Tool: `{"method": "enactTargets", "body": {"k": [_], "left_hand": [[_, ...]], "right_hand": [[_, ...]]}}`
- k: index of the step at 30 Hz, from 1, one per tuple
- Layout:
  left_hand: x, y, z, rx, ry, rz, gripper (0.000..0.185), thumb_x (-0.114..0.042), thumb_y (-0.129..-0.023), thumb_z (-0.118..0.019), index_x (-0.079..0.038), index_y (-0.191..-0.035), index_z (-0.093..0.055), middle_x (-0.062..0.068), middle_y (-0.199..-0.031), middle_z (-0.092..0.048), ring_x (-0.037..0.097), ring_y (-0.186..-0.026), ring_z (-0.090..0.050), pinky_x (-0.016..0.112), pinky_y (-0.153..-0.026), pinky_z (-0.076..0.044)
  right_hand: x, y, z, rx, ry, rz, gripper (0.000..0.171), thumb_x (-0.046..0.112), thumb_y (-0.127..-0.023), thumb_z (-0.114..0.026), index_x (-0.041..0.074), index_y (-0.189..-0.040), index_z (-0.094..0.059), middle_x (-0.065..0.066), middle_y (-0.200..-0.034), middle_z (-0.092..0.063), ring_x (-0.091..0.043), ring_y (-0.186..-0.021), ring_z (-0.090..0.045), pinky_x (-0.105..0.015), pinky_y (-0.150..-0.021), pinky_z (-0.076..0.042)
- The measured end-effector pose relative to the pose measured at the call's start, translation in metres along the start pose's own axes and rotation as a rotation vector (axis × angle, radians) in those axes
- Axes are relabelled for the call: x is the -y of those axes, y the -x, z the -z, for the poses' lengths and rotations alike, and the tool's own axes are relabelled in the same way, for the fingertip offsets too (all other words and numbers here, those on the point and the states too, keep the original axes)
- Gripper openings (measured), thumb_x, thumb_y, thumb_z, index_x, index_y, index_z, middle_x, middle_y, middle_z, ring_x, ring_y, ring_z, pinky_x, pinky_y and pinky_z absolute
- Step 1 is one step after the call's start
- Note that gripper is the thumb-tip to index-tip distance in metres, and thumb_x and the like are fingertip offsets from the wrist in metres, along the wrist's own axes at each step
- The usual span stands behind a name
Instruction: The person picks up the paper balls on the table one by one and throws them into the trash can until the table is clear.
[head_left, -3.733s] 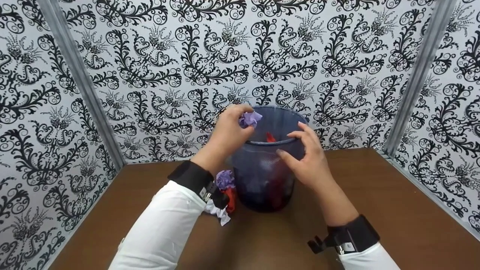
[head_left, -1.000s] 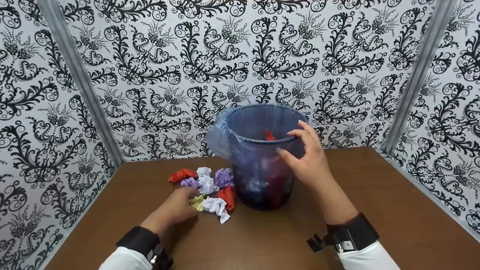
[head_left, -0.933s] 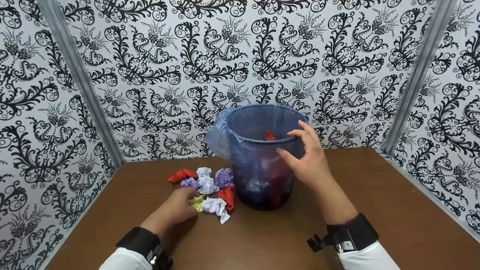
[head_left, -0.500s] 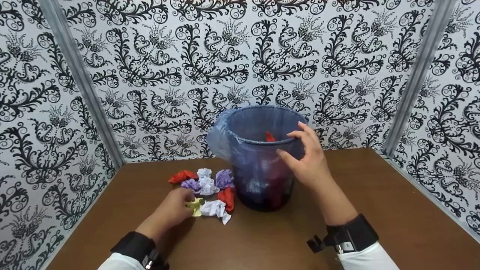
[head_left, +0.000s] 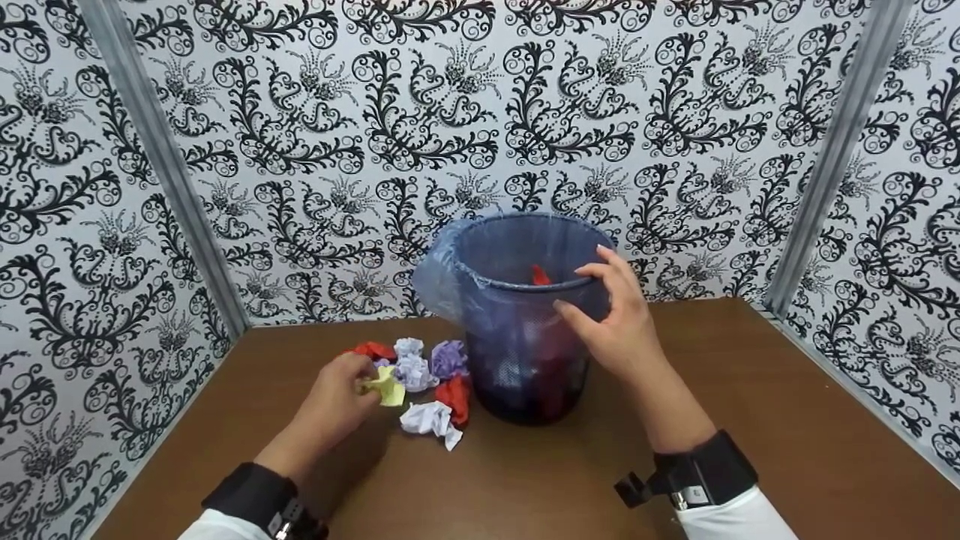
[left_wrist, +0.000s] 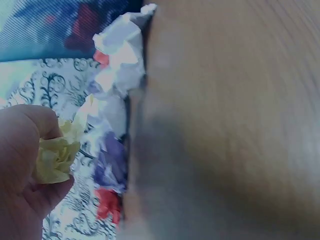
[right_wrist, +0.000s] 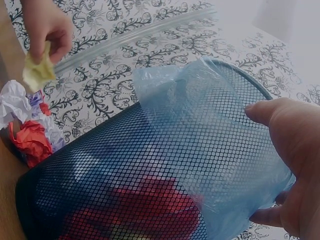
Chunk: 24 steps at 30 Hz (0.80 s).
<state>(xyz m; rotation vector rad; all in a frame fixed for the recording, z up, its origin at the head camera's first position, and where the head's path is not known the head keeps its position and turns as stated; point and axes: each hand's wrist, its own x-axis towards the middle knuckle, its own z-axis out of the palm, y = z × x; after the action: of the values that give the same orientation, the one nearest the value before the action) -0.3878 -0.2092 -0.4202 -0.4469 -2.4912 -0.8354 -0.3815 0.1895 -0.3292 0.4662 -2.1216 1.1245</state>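
My left hand [head_left: 337, 397] pinches a crumpled yellow paper [head_left: 390, 388] between thumb and fingers. In the left wrist view the yellow paper [left_wrist: 56, 157] sits clear of the tabletop. My right hand [head_left: 621, 322] grips the right side of the rim of a dark mesh wastebasket [head_left: 517, 360], fingers over the edge and thumb on the outside wall. A translucent blue bag [head_left: 442, 281] lines the wastebasket and hangs over its left side. Red crumpled paper [right_wrist: 155, 200] shows through the mesh, along with other paler pieces.
Left of the wastebasket lie several crumpled papers: white [head_left: 431, 421], red [head_left: 453, 397], purple [head_left: 449, 358], pale white [head_left: 412, 371] and another red one [head_left: 375, 350] partly behind the left hand. Patterned panels [head_left: 480, 112] enclose the brown table [head_left: 480, 487] at the back and sides.
Earlier, the left hand held a purple paper over the wastebasket. It then reached down to the yellow paper among the pile and has lifted it away leftward. The right hand has stayed at the rim.
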Motion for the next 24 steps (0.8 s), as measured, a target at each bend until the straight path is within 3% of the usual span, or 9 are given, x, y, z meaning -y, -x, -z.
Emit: {"method": "enactTargets", "body": {"k": [4,12,18,21,24], "left_hand": [[-0.018,-0.006,0.008,-0.07,0.049,-0.042,0.024,0.002,-0.066,-0.073,-0.016,-0.078,-0.062,-0.003,-0.089,-0.059,0.014,-0.083,-0.054,0.031,-0.074,-0.049],[-0.075,-0.022,0.028,-0.163,0.053,-0.266,0.023,0.001,-0.071,-0.075,-0.013,-0.083,-0.061,-0.003,-0.088,-0.057,0.008,-0.078,-0.051,0.024,-0.065,-0.049],[-0.114,-0.049,0.04,-0.326,0.13,-0.42,0.021,0.003,-0.072,-0.075,-0.008,-0.086,-0.063,0.001,-0.091,-0.061,0.012,-0.086,-0.054,0.026,-0.074,-0.051],[-0.13,-0.066,0.042,-0.387,0.184,-0.449,0.02,0.003,-0.073,-0.075,-0.008,-0.087,-0.064,0.002,-0.092,-0.062,0.012,-0.089,-0.056,0.027,-0.081,-0.051],[-0.146,-0.082,0.043,-0.406,0.223,-0.433,0.018,0.001,-0.075,-0.073,-0.009,-0.087,-0.064,0.001,-0.093,-0.061,0.012,-0.09,-0.056,0.026,-0.084,-0.051]], "right_hand": [[-0.001,0.0,-0.001,-0.007,0.002,0.019,0.046,0.041,-0.077,-0.08,0.026,-0.116,-0.06,0.002,-0.153,-0.035,-0.029,-0.141,-0.032,-0.059,-0.108,-0.028],[-0.001,0.0,-0.001,0.006,0.01,0.007,0.047,0.041,-0.077,-0.079,0.026,-0.117,-0.06,0.002,-0.153,-0.034,-0.03,-0.141,-0.032,-0.062,-0.108,-0.027],[0.001,0.0,0.0,0.013,0.013,-0.012,0.047,0.043,-0.077,-0.079,0.027,-0.116,-0.06,0.003,-0.154,-0.033,-0.031,-0.141,-0.031,-0.063,-0.108,-0.027],[0.001,0.0,0.001,0.014,0.012,-0.01,0.047,0.043,-0.077,-0.079,0.026,-0.117,-0.059,0.003,-0.154,-0.032,-0.031,-0.141,-0.031,-0.063,-0.108,-0.026],[0.001,0.0,0.001,0.013,0.009,-0.002,0.048,0.042,-0.077,-0.079,0.025,-0.117,-0.059,0.002,-0.154,-0.033,-0.032,-0.141,-0.031,-0.063,-0.108,-0.026]]}}
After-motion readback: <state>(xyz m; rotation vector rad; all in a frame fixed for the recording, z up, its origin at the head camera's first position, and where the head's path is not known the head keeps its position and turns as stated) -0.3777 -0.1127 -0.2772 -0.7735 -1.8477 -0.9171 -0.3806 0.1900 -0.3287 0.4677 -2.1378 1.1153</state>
